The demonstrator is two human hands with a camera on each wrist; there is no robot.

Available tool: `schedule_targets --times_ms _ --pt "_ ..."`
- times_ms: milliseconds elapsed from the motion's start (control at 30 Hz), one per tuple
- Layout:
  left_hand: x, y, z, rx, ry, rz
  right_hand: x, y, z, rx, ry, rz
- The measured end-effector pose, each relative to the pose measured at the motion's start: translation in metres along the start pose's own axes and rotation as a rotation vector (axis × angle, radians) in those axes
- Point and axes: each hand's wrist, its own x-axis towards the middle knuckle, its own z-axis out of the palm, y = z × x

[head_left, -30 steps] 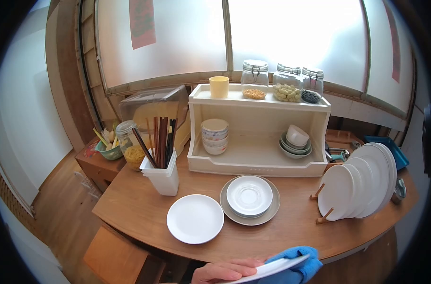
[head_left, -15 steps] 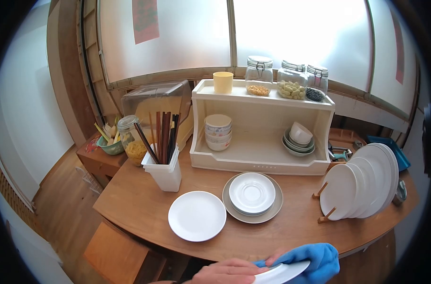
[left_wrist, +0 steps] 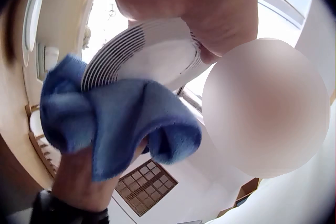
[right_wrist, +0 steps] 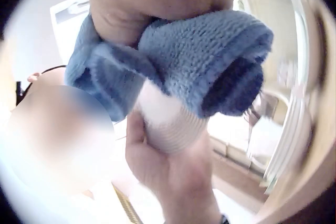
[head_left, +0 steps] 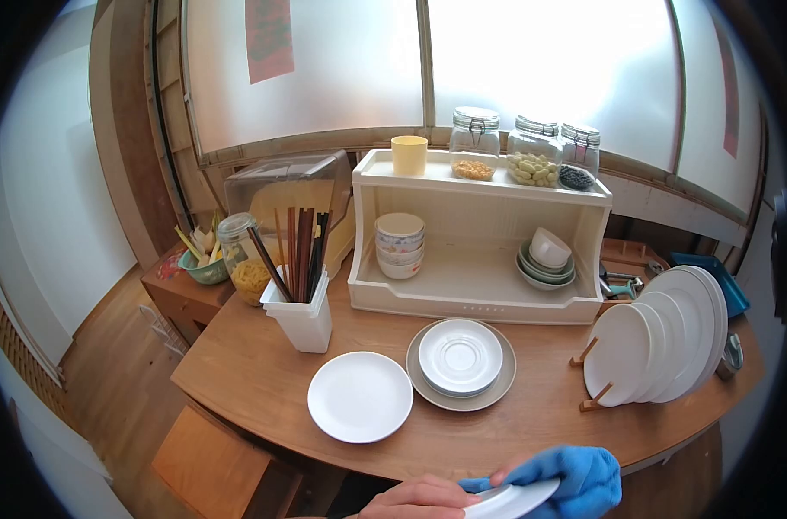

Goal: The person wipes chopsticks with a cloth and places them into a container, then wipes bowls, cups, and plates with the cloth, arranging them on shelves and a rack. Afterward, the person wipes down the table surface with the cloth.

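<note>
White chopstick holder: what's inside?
Brown and black chopsticks, upper ends leaning out. Their lower ends, and anything else down in the holder, are hidden by its walls.

"How does the held plate look?"
"White, tilted, with a curved rim and fine rings on one face. It's at the near side, right of centre."
"And the cloth?"
"Blue, fuzzy, bunched in folds around the plate's right edge."
</note>
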Motion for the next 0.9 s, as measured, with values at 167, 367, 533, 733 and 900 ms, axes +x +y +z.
schedule_targets --times_ms 167,367,533,733,900 --pt "-0.035 -0.019 0.028 0.089 0.245 -0.085 -0.008 0.014 0.004 -0.003 -0.027 0.042" --pt "-0.033 -0.02 0.024 0.112 0.139 -0.031 -0.022 0.039 0.012 -0.005 -0.065 0.082" --pt "-0.018 -0.003 -0.014 0.35 -0.197 -0.038 -0.034 0.058 0.018 -0.006 -0.088 0.103" --pt "-0.024 -0.006 -0.001 0.391 -0.039 -0.208 -0.05 0.08 0.023 -0.018 -0.11 0.123" --pt "-0.05 -0.017 0.008 0.329 -0.05 -0.395 -0.068 0.097 0.024 -0.027 -0.144 0.172"
